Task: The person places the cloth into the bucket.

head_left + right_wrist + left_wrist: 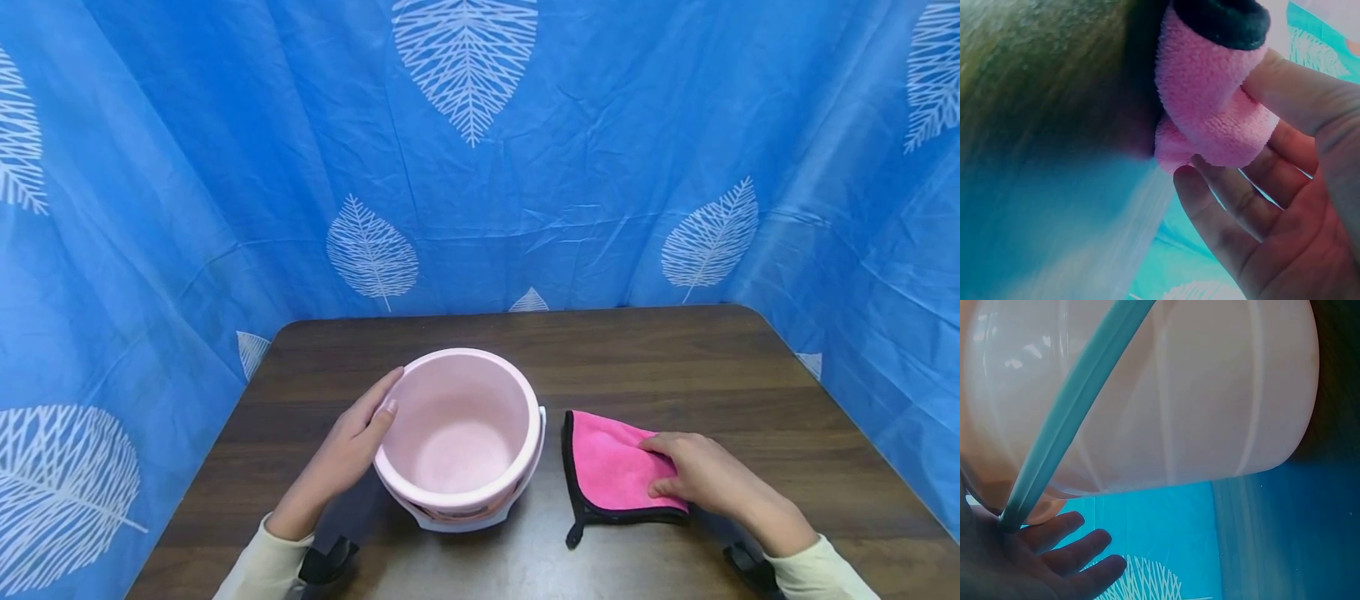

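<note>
Before me: one dark wood-grain table [637,358], far corners rounded; one blue hanging [570,183], white leaf prints [467,67], spans my ten to two o'clock.

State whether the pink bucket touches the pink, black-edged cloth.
Apart: the head view shows a strip of bare wooden tabletop between the pink bucket and the black-edged cloth.

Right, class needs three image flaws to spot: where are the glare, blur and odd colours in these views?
Head view: pale glare on the near part of the table; left wrist view: small white glints on the bucket, and its handle looks teal, though whitish in the head view; right wrist view: tabletop smeared, while the cloth shows its pile.
</note>
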Available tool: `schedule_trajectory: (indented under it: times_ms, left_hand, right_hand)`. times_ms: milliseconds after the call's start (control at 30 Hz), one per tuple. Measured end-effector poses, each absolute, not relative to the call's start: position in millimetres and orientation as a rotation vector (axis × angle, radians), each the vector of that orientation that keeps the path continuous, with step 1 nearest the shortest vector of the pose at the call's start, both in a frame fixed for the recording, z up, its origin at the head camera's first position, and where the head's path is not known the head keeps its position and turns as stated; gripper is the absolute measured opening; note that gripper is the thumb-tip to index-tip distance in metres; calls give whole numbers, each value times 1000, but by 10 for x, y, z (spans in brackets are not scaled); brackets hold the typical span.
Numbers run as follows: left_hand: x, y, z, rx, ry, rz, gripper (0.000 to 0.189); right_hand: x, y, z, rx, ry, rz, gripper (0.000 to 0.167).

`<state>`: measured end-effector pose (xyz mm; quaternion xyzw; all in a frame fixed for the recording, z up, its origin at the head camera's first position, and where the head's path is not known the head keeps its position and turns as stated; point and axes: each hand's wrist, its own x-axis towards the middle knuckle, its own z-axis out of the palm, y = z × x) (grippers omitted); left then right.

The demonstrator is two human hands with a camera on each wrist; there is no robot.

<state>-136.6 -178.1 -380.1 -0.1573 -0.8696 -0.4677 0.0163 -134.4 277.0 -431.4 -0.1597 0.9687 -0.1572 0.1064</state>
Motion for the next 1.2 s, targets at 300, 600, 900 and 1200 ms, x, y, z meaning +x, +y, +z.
schedule_trajectory:
  times_ms: [300, 600, 900, 1200]
  left_hand:
    - [-1394, -1785, -3836, -484, -2686, -1490, 51]
    - [-1423, -1800, -3859, -497, -2665, -1529, 51]
    - [-1424, -1802, -3858, -507, -2659, -1555, 51]
    - [-1424, -1798, -3854, -509, -2648, -1562, 51]
  right_hand:
    - [-1324, 2815, -4322, -548, 2873, -504, 52]
    - [-1310, 2846, -4282, -593, 2919, -553, 51]
    - [-1281, 2863, -4237, -656, 2986, -601, 49]
    - [-1288, 2890, -4161, -667, 3011, -646, 47]
